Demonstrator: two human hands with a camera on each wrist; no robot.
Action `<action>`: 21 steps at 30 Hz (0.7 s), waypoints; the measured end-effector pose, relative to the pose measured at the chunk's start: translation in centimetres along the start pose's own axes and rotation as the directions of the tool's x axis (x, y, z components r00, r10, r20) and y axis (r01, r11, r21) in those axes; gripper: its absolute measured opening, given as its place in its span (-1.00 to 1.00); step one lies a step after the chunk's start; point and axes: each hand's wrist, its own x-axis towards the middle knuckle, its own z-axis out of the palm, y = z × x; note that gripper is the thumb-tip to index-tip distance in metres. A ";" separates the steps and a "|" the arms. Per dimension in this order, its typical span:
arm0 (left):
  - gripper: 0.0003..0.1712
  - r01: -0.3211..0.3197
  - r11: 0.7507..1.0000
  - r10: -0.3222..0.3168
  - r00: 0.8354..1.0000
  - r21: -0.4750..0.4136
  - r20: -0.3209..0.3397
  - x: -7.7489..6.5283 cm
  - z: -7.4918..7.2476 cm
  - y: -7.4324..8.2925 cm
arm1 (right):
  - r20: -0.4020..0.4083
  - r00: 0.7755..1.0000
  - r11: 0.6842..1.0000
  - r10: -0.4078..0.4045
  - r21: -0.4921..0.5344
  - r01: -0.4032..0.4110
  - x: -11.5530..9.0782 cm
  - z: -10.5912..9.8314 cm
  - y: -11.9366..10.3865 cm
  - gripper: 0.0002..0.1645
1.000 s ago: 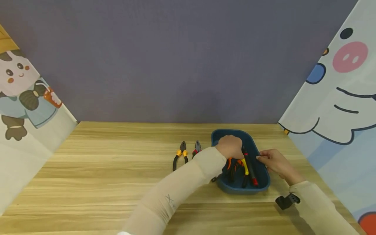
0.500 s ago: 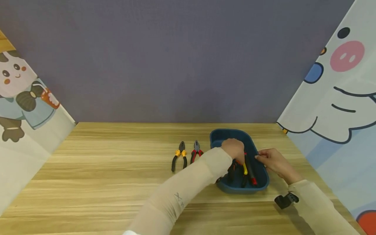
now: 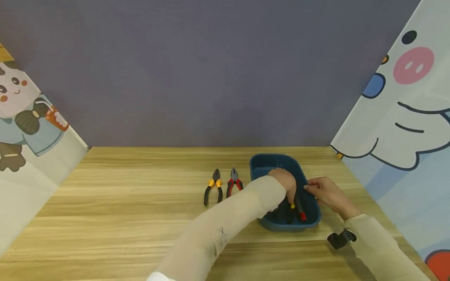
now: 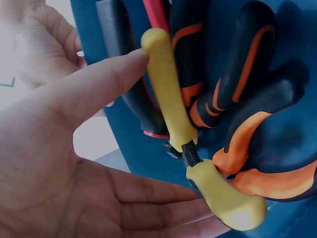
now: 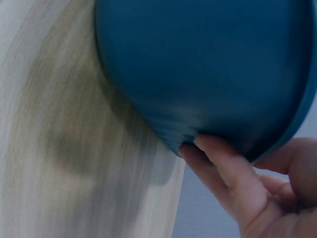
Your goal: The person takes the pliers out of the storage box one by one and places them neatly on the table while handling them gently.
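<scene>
My left hand point(image 3: 285, 180) reaches down into a blue plastic bin point(image 3: 274, 155) on the table. In the left wrist view its thumb tip lies against one yellow handle of a pair of pliers point(image 4: 166, 84), while the straight fingers extend beneath the other handle. The pliers' handles are spread, and their jaws are hidden. Beside them lie pliers with orange and black handles point(image 4: 250, 148) and other black-and-orange grips point(image 4: 250, 54). My right hand point(image 3: 327, 193) pinches the bin's right rim between thumb and fingers, with some fingers under its outer wall in the right wrist view point(image 5: 247, 193).
Left of the bin, yellow-and-black pliers point(image 3: 216, 175) and red-and-black pliers point(image 3: 234, 175) lie on the wooden table point(image 3: 123, 214), handles toward me. A dark grey panel point(image 3: 211, 78) stands along the back edge, with cartoon-printed panels at both sides.
My left hand has moved right and slightly toward me inside the bin, to the yellow-handled pliers. The right hand keeps its hold on the rim.
</scene>
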 end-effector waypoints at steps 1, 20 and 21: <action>-0.28 0.006 1.000 -0.006 1.000 0.006 0.012 0.0 0.0 0.1 | -0.004 1.000 1.000 0.004 -0.005 -0.004 0.0 0.0 -0.1 -0.62; -0.21 0.035 0.994 -0.037 0.999 0.108 0.025 0.0 0.6 1.5 | -0.004 1.000 1.000 0.006 0.007 -0.006 0.0 0.1 -0.1 -0.62; -0.19 0.043 0.992 -0.047 0.998 0.121 0.033 0.0 0.6 1.6 | -0.006 1.000 1.000 0.005 0.009 -0.005 0.0 0.1 -0.1 -0.62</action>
